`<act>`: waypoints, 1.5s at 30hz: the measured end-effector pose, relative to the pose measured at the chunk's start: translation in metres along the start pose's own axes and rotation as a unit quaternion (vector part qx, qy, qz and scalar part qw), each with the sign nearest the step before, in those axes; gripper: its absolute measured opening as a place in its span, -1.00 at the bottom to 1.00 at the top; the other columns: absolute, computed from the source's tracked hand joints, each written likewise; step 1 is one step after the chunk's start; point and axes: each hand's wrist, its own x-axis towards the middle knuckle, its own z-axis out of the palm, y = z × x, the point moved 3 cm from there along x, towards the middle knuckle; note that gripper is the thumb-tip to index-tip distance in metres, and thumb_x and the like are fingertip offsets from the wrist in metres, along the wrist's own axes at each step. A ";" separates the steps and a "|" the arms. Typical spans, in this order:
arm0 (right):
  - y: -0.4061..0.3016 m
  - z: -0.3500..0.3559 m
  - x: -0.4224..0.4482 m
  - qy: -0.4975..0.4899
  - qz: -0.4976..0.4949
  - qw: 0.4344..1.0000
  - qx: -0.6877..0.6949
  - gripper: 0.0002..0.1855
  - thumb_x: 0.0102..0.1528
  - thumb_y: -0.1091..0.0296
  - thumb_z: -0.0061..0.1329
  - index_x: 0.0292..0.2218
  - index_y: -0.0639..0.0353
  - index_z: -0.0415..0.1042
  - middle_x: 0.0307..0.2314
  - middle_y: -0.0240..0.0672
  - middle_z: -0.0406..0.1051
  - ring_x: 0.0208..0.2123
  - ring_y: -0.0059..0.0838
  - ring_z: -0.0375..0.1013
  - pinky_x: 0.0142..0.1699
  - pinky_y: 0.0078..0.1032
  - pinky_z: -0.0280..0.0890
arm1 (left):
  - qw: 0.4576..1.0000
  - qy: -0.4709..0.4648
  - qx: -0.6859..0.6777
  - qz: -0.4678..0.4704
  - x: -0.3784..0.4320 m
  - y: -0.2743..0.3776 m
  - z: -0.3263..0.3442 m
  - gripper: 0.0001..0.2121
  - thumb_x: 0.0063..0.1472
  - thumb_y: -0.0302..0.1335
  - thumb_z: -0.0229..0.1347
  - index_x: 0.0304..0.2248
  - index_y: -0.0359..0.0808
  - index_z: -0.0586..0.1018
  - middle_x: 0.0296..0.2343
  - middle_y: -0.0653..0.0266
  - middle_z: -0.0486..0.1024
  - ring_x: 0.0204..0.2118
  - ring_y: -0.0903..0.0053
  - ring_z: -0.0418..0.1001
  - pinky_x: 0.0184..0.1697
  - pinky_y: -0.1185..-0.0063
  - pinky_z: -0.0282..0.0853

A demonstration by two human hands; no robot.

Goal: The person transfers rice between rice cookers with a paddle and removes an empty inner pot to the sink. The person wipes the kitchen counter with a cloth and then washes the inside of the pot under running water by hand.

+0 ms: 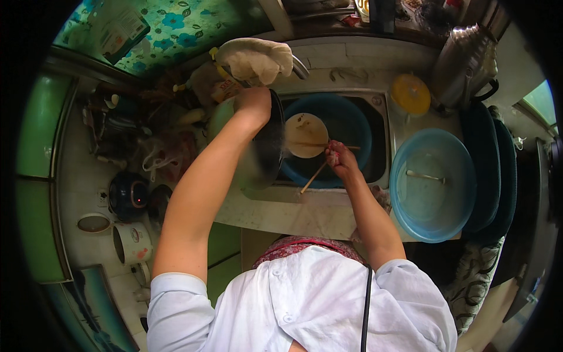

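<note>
My left hand (254,100) is at the rim of a large dark-edged pot or lid (273,145), tilted over the left of the sink; its fingers are hidden. In my right hand (338,157) are wooden chopsticks (313,177) and a bit of pink-and-white material. The chopsticks cross, one pointing down left. Beside that hand is a round pale bowl (307,127) with dark specks, over a blue plastic basin (352,119) standing in the metal sink. Whether my right hand also touches the bowl, I cannot tell. A beige cloth (255,57) drapes near the faucet (301,68).
Right of the sink stands a light blue basin (433,211) holding a spoon (425,177). Beyond it are dark blue tubs (481,176), a yellow-lidded container (410,94) and a metal kettle (462,66). Plastic bags (165,158) and a dark rice cooker (128,196) crowd the left.
</note>
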 end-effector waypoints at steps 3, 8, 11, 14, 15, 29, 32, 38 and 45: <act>0.006 0.003 -0.003 0.053 -0.002 0.999 -0.011 -0.92 -0.02 0.43 -0.20 -0.54 0.05 0.23 -0.68 -0.46 0.21 -0.71 -0.64 0.15 -0.72 -0.74 -0.06 | 0.997 0.023 0.065 0.018 -0.002 0.019 0.000 -0.86 -0.11 -0.60 -0.02 -0.45 -0.36 0.38 -0.54 0.07 0.44 -0.45 0.26 0.44 -0.49 0.42 0.35; 0.010 0.007 0.000 0.113 -0.020 0.992 -0.062 -0.81 0.02 0.22 -0.22 -0.60 0.00 0.19 -0.77 -0.51 0.13 -0.78 -0.64 0.08 -0.73 -0.69 -0.11 | 0.993 0.025 0.111 0.020 0.000 0.056 0.003 -0.77 0.00 -0.54 -0.08 -0.28 -0.37 0.35 -0.48 0.14 0.46 -0.44 0.37 0.45 -0.48 0.53 0.37; 0.011 0.023 -0.008 0.134 -0.034 0.982 -0.131 -0.75 0.03 0.11 -0.25 -0.60 -0.01 0.19 -0.81 -0.52 0.10 -0.82 -0.64 0.05 -0.74 -0.67 -0.11 | 0.990 0.018 0.134 0.031 -0.006 0.063 0.007 -0.68 0.03 -0.52 -0.10 -0.16 -0.36 0.30 -0.46 0.20 0.45 -0.40 0.43 0.45 -0.45 0.56 0.38; 0.012 0.032 -0.012 0.108 -0.053 0.979 -0.165 -0.69 0.03 0.01 -0.25 -0.60 0.00 0.19 -0.82 -0.52 0.10 -0.84 -0.64 0.04 -0.75 -0.67 -0.12 | 0.991 0.034 0.121 0.037 -0.013 0.060 0.002 -0.67 0.04 -0.52 -0.12 -0.14 -0.34 0.28 -0.45 0.20 0.45 -0.41 0.41 0.45 -0.45 0.53 0.39; 0.010 0.032 -0.013 0.096 -0.054 0.979 -0.170 -0.68 0.02 -0.02 -0.25 -0.59 0.00 0.20 -0.82 -0.51 0.11 -0.83 -0.64 0.05 -0.75 -0.67 -0.11 | 0.991 0.039 0.117 0.048 -0.015 0.057 -0.004 -0.67 0.04 -0.52 -0.12 -0.14 -0.34 0.28 -0.44 0.19 0.45 -0.40 0.39 0.45 -0.44 0.52 0.39; 0.019 0.095 -0.069 0.016 -0.013 0.907 -0.420 -0.77 -0.18 0.37 -0.04 -0.44 0.26 0.26 -0.74 -0.33 0.21 -0.86 -0.59 0.07 -0.75 -0.64 0.04 | 0.866 0.094 -0.486 0.073 -0.047 -0.099 0.037 -0.65 -0.08 -0.56 -0.06 -0.20 -0.29 0.40 -0.40 0.09 0.44 -0.32 0.42 0.39 -0.30 0.56 0.26; 0.001 0.092 -0.078 0.075 -0.048 0.903 -0.421 -0.80 -0.17 0.47 -0.16 -0.41 0.30 0.22 -0.68 -0.29 0.21 -0.87 -0.60 0.03 -0.67 -0.53 0.24 | 0.819 -0.018 -0.570 -0.063 -0.043 -0.098 0.037 -0.75 0.10 -0.44 -0.13 -0.20 -0.27 0.40 -0.47 0.11 0.42 -0.42 0.38 0.38 -0.34 0.52 0.26; -0.037 0.088 -0.107 0.185 -0.100 0.859 -0.467 -0.86 -0.15 0.47 -0.20 -0.49 0.34 0.18 -0.79 -0.34 0.13 -0.88 -0.60 0.02 -0.65 -0.46 0.30 | 0.969 0.149 -0.182 0.074 -0.010 -0.144 0.117 -0.64 -0.05 -0.61 -0.12 -0.17 -0.28 0.34 -0.23 0.06 0.27 -0.18 0.23 0.24 -0.17 0.44 0.20; -0.044 0.110 -0.109 0.265 -0.164 0.835 -0.454 -0.92 -0.15 0.48 -0.21 -0.56 0.29 0.18 -0.81 -0.38 0.12 -0.88 -0.60 0.03 -0.66 -0.44 0.31 | 0.907 0.301 -0.283 0.085 0.075 -0.159 0.172 -0.65 -0.11 -0.60 -0.12 -0.23 -0.33 0.36 -0.20 0.01 0.24 -0.09 0.17 0.15 -0.09 0.39 0.13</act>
